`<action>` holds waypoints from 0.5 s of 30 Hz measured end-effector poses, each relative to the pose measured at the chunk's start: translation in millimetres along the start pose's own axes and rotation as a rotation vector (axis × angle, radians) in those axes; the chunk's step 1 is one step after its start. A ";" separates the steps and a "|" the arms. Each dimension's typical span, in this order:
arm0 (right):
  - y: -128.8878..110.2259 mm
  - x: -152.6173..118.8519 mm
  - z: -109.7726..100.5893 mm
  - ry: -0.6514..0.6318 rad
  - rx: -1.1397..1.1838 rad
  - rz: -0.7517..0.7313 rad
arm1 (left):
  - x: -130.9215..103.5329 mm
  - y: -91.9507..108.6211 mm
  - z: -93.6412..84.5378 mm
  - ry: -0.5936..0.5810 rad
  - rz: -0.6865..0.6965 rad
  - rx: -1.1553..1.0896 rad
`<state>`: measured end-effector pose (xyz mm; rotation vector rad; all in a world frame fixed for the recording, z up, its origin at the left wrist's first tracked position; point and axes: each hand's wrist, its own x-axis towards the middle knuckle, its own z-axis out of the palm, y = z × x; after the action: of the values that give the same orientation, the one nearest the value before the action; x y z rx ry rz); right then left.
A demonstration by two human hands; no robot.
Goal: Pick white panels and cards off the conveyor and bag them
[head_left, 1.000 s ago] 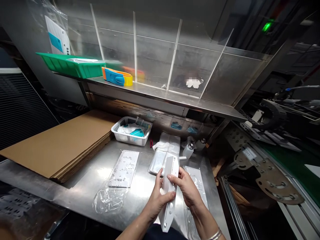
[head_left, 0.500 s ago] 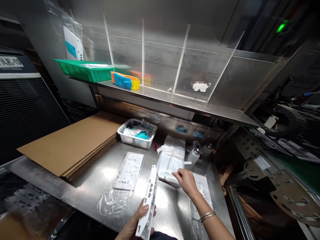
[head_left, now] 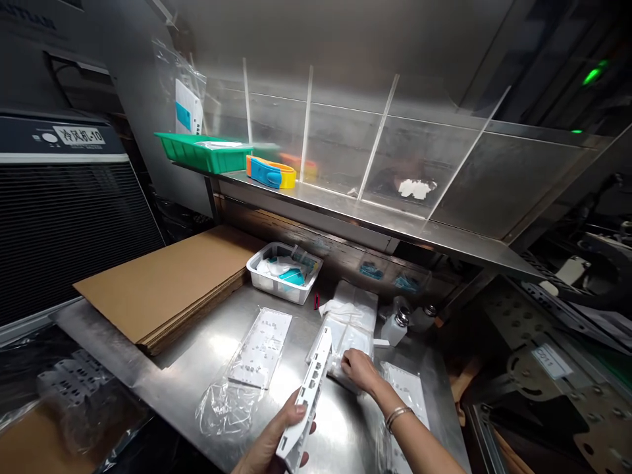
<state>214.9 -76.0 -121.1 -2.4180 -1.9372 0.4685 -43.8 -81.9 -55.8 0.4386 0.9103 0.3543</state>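
Observation:
A long white plastic housing (head_left: 309, 395) with a row of rectangular cutouts stands tilted in my left hand (head_left: 281, 428), the thumb across its near face and the fingertips behind. My right hand (head_left: 359, 370), with a metal bangle at the wrist, is closed over the near edge of a stack of clear plastic bags (head_left: 351, 337). Its fingertips point down and left, and what they pinch is hidden. The housing's upper end overlaps the left side of the stack in view. A white perforated panel (head_left: 261, 345) lies flat to the left, partly in a clear bag.
Cardboard sheets (head_left: 172, 283) are stacked at the left. Behind stand a white basket (head_left: 276, 284) of cloths and scraps, a red cutter (head_left: 316, 301) and a dispenser bottle (head_left: 395, 328). Another white panel (head_left: 407, 388) lies beneath my right forearm. A metal shelf (head_left: 340, 203) crosses above.
The view has swung left, so everything sits further right. My right hand has moved closer to the housing, onto the near edge of the bags. My left hand still holds the housing.

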 end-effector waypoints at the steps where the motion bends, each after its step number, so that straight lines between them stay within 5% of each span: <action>1: -3.1 -2.3 0.5 0.017 -0.006 -0.008 | 2.5 2.4 1.9 0.001 0.005 0.004; 7: -20.0 -17.6 22.4 0.060 -0.053 0.028 | 6.4 11.8 -12.1 0.054 -0.006 -0.003; 15: 16.2 1.1 12.5 0.003 0.152 0.016 | -2.0 3.0 -7.8 0.058 -0.011 -0.016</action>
<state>227.6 -81.0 -136.4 -2.3406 -1.8094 0.5888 -51.6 -78.6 -57.1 0.4106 0.9657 0.3654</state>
